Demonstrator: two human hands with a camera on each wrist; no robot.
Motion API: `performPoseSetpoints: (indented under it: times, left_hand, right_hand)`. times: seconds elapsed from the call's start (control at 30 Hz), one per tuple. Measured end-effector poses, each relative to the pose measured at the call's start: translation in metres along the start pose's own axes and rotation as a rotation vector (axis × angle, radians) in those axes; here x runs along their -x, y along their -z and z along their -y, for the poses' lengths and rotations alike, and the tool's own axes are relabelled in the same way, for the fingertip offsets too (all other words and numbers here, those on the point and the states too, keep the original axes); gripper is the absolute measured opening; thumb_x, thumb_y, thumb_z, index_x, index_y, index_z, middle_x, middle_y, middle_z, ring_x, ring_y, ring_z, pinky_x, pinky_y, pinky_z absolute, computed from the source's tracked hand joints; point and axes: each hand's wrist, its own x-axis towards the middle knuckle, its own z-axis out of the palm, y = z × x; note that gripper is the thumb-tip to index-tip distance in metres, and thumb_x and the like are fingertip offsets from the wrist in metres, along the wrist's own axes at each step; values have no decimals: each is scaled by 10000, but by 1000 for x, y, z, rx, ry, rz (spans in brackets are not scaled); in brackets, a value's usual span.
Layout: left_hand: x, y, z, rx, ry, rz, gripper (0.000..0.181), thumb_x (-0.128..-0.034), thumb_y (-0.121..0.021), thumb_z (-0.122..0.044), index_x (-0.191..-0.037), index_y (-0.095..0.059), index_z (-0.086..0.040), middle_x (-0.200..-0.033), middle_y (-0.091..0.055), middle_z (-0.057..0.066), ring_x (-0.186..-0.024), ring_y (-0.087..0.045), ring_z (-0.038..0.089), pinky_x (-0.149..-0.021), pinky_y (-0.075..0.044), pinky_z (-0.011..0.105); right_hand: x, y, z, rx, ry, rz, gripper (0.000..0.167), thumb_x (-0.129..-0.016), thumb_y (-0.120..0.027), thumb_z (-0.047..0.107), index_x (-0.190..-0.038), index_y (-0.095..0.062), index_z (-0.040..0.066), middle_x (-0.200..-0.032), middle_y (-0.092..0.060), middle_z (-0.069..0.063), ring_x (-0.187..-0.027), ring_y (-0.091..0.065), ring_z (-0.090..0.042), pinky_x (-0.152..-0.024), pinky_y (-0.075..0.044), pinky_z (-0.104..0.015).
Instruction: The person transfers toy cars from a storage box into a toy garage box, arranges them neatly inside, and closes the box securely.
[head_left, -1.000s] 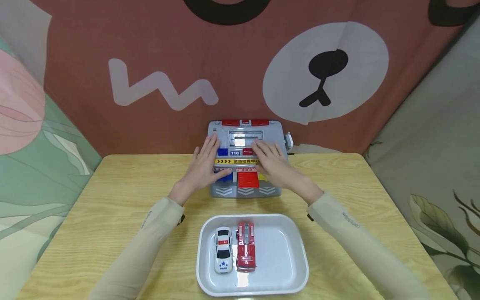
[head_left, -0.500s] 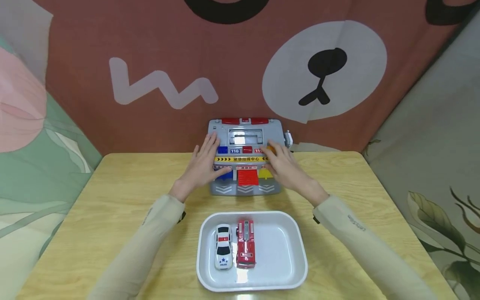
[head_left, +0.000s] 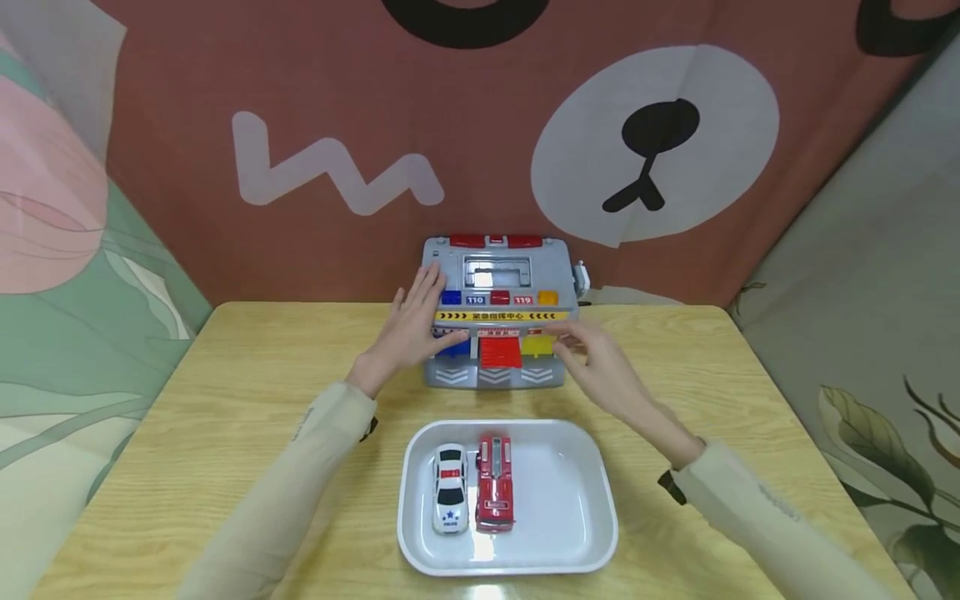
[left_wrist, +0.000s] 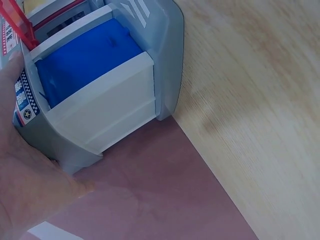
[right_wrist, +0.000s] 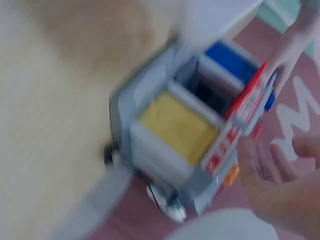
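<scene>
Toy station [head_left: 498,316] is standing at the far edge of the bench [head_left: 300,358], close to the backdrop [head_left: 322,258].
The left hand [head_left: 411,327], fingers extended, is resting on its left side, apparently steadying it; the right hand [head_left: 603,371], loosely bent and holding nothing, is hanging beside the yellow door [head_left: 537,345], contact unclear. The red door [head_left: 500,352] is jutting out, exposing its bay, while a white tray [head_left: 562,500] is keeping the police car [head_left: 451,487] and fire truck [head_left: 495,486] together, probably for easy reach.

110 n 119 on white labels [head_left: 476,300] of the grey toy bldg [head_left: 552,268], 紧急指挥中心 b/w black chevrons on its yellow strip [head_left: 498,316], white chevrons on base [head_left: 492,378], POLICE + blue stars on white toy car [head_left: 451,497], red toy truck [head_left: 495,487] n sleeve [head_left: 780,510] txt too blurry tbh
</scene>
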Motion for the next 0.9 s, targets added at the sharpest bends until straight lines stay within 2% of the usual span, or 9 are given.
performPoseSetpoints:
  times: [0.1, 0.2, 0.27, 0.33, 0.4, 0.47, 0.67, 0.77, 0.9]
  left_hand:
    - [0, 0, 0, -1, 4, 7, 1023, -855, -602, -613, -1554, -87, -73, -1617, 67, 47, -1458, 127, 193, -1132, -53, 587]
    - [0, -1, 1, 3, 13, 13, 1025, -850, -615, -606, -1554, -94, -74, -1617, 69, 42, -1459, 121, 197, -1134, -41, 582]
    - [-1, -1, 1, 8, 16, 12, 1026, -847, -618, -607, -1554, -97, -76, -1618, 65, 39, -1459, 122, 193, -1136, -34, 575]
    - [-2, -2, 1, 8, 16, 7, 1028, -845, -610, -620, -1555, -99, -80, -1618, 60, 38, -1459, 123, 189, -1136, -43, 576]
    - [-4, -3, 2, 9, 15, 2, 1028, -845, -608, -623, -1556, -97, -84, -1619, 57, 36, -1458, 125, 184, -1135, -46, 579]
    - [-5, -3, 2, 6, 21, -5, 1030, -843, -603, -629, -1557, -92, -91, -1619, 57, 30, -1458, 126, 180, -1136, -48, 577]
    - [-8, -5, 2, 7, 25, -21, 1033, -839, -602, -636, -1559, -88, -102, -1619, 63, 13, -1457, 126, 168, -1143, -53, 556]
    - [-7, -6, 2, 5, 21, -23, 1032, -840, -607, -628, -1559, -87, -100, -1619, 62, 15, -1458, 122, 169, -1142, -64, 559]
    - [-5, -6, 2, 3, 22, -24, 1030, -841, -611, -624, -1559, -89, -101, -1619, 58, 14, -1457, 121, 168, -1140, -77, 563]
  right_hand:
    - [18, -5, 2, -320, -201, 105, 317, -973, -591, 145, -1203, -601, -72, -1029, -671, -177, -874, -670, -268, -779, -562, -372]
    - [35, -13, 3, -639, -426, 255, 392, -983, -572, 161, -1217, -548, -153, -944, -686, -186, -801, -693, -237, -769, -567, -359]
    - [48, -19, 4, -771, -539, 380, 414, -986, -551, 155, -1231, -520, -177, -928, -695, -167, -796, -691, -202, -782, -563, -342]
    - [61, -25, 7, -844, -611, 500, 404, -985, -533, 141, -1224, -521, -185, -911, -700, -142, -793, -687, -184, -790, -561, -341]
    - [72, -31, 8, -864, -658, 592, 389, -975, -538, 141, -1190, -547, -183, -891, -698, -133, -778, -684, -175, -784, -562, -336]
    - [81, -38, 11, -847, -682, 634, 368, -962, -556, 143, -1139, -580, -179, -871, -691, -129, -753, -678, -166, -766, -566, -324]
    - [92, -55, 11, -740, -701, 670, 335, -953, -578, 172, -1021, -604, -155, -805, -658, -98, -673, -645, -118, -704, -566, -273]
    - [94, -62, 12, -738, -730, 688, 307, -960, -575, 179, -1016, -582, -123, -787, -636, -92, -664, -636, -112, -707, -567, -278]
    - [94, -69, 16, -730, -759, 663, 277, -964, -573, 168, -1017, -558, -103, -793, -629, -110, -664, -638, -130, -711, -570, -295]
